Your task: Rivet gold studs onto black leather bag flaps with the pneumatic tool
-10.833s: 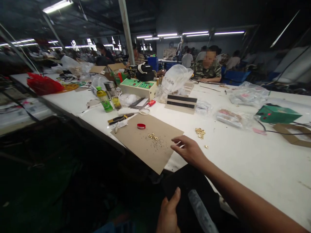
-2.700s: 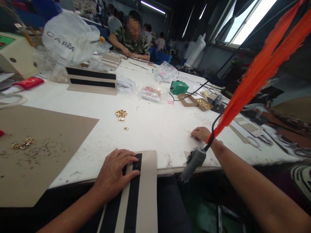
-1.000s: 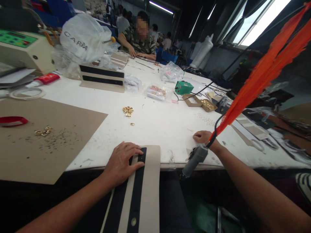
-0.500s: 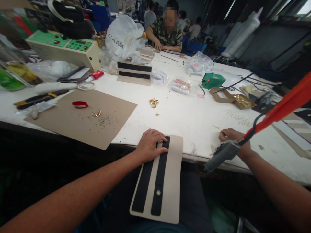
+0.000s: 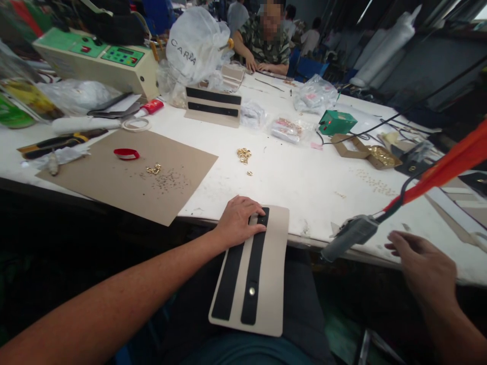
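Note:
A beige board with two black straps (image 5: 254,263) slopes from the table edge down over my lap. One strap carries a round, shiny metal stud (image 5: 251,291) near its lower end. My left hand (image 5: 240,220) holds the board at its upper end, with thumb and fingertips pressed on the end of that strap, around a small dark hole. At the right, past the table edge, my right hand (image 5: 424,261) has its fingers curled in; whatever they pinch is too small or hidden to make out. A grey electric screwdriver-like tool (image 5: 352,237) hangs beside it on an orange-wrapped cord.
Small gold fittings (image 5: 244,155) lie mid-table, more on a brown card (image 5: 160,203) at the left. Tiny gold pieces (image 5: 375,181) are scattered at the right near a green box (image 5: 337,122). A co-worker (image 5: 262,45) sits across the table.
My right hand has drawn back from behind the hanging tool, moving right and toward me. My left hand stays on the board; the view has shifted slightly.

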### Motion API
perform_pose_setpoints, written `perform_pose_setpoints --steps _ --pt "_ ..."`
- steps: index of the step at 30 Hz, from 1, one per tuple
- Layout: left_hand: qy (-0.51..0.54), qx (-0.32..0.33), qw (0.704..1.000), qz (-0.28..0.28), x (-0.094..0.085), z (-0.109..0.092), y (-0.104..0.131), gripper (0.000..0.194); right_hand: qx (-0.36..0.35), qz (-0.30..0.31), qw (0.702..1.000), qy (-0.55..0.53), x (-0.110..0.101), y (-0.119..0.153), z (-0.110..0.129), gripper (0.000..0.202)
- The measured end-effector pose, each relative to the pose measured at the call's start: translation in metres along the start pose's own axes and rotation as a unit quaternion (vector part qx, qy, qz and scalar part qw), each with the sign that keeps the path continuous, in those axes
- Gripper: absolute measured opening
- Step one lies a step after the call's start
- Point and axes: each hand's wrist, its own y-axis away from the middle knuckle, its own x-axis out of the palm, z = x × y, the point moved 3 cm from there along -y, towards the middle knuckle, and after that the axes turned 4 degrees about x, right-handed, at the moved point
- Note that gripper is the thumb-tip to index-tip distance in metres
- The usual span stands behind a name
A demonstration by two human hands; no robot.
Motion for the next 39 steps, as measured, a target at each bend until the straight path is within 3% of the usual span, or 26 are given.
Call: perform_pose_setpoints --steps 2,4,6,10,14,18,24,31,39 --pt "0.001 -0.003 1.0 0.0 -0.001 -0.001 -0.001 0.033 0.099 0.004 0.994 -0.043 -0.012 0.047 0.014 0.036" --pt "-0.001 -0.008 1.0 0.004 -0.001 -0.004 -0.002 0.033 0.101 0.035 0.984 -0.142 -0.008 0.088 0.049 0.034" --pt "-0.01 -0.018 1.0 0.009 -0.002 -0.007 -0.004 0.033 0.043 0.139 0.961 -0.235 0.01 0.113 0.096 0.038" --pt "-0.027 -0.036 0.999 0.012 -0.002 -0.013 -0.004 0.033 -0.032 0.259 0.911 -0.319 0.055 0.11 0.18 0.032" --pt "-0.018 -0.04 0.999 0.001 0.0 -0.013 0.0 0.031 -0.103 0.309 0.888 -0.325 0.089 0.082 0.226 0.025" --pt "0.001 -0.042 0.999 -0.004 0.003 -0.009 0.003 0.03 -0.167 0.3 0.894 -0.287 0.106 0.07 0.24 0.019" --pt "0.009 -0.045 0.999 -0.004 0.004 -0.006 0.004 0.03 -0.193 0.279 0.906 -0.252 0.113 0.069 0.243 0.015" --pt "0.011 -0.045 0.999 -0.001 0.003 -0.006 0.003 0.029 -0.176 0.284 0.909 -0.249 0.119 0.067 0.242 0.014" --pt "0.008 -0.042 0.999 -0.004 0.002 -0.008 0.002 0.03 -0.125 0.359 0.896 -0.23 0.117 0.056 0.25 0.015"
